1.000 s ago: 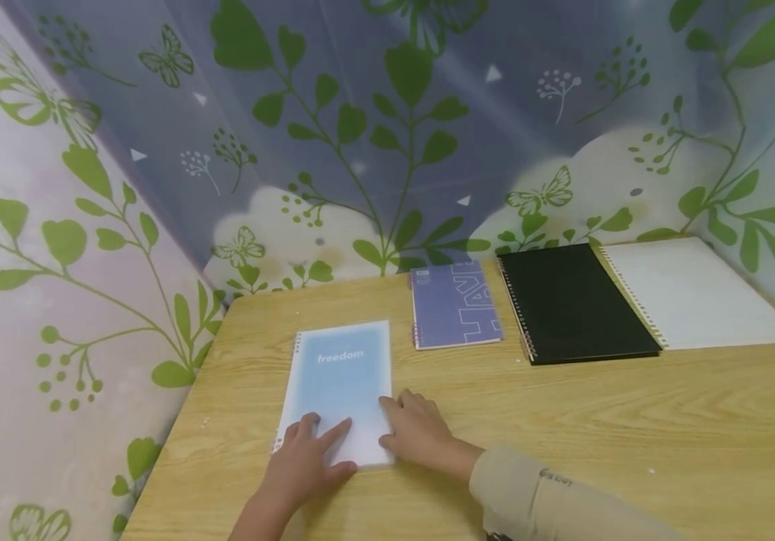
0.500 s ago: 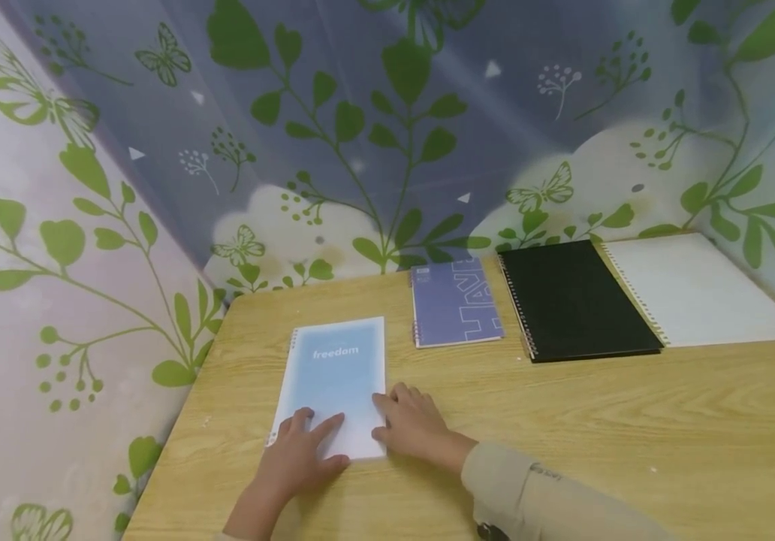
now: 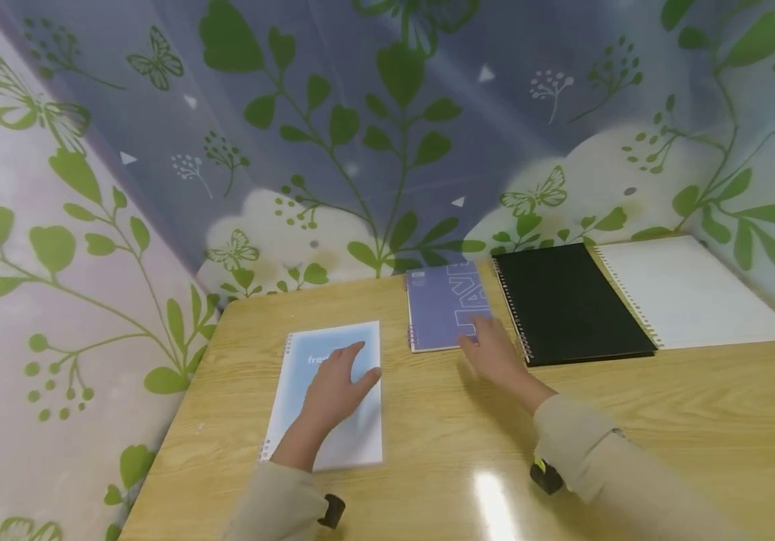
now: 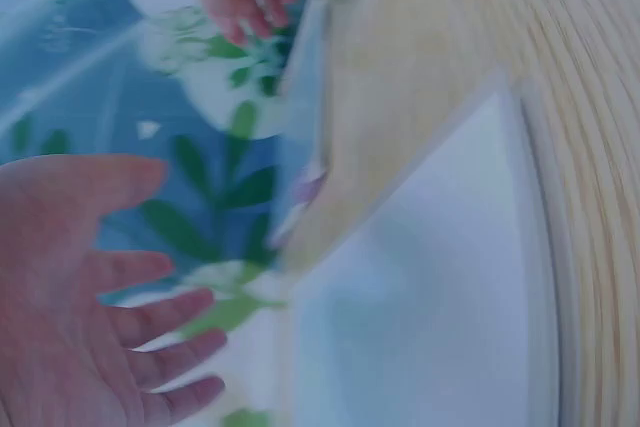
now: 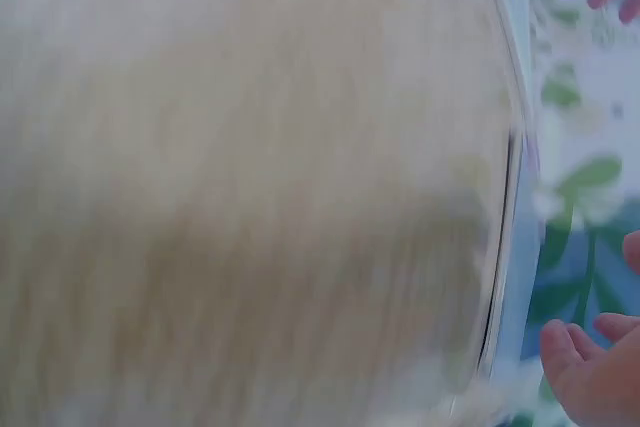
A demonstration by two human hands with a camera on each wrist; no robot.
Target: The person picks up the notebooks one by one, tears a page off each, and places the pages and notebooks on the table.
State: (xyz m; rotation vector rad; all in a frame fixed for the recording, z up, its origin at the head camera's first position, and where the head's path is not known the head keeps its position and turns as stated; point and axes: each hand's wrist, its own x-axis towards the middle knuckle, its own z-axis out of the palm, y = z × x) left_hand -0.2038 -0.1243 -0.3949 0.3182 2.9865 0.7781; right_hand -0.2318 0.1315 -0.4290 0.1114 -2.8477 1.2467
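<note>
A light-blue spiral notebook (image 3: 354,436) marked "freedom" lies on the table at the left, its cover partly hidden by my left hand (image 3: 335,387). That hand hovers above the cover with spread fingers, and in the left wrist view (image 4: 60,317) its fingers hold nothing. My right hand (image 3: 494,352) is at the lower right corner of a purple spiral notebook (image 3: 435,308); whether it touches the cover cannot be told. Its fingers are loosely bent, and nothing shows in them in the right wrist view.
Right of the purple notebook lies a black spiral notebook (image 3: 570,304). Beside it is a white spiral-bound page (image 3: 692,293). The wooden table (image 3: 441,451) meets a leaf-patterned curtain (image 3: 333,150) at the back. Black wrist straps (image 3: 332,511) show at both sleeves.
Both hands have left the lower part of the blue notebook. The left has moved up over its cover; the right has moved right and away, to the purple notebook. The notebooks have stayed put.
</note>
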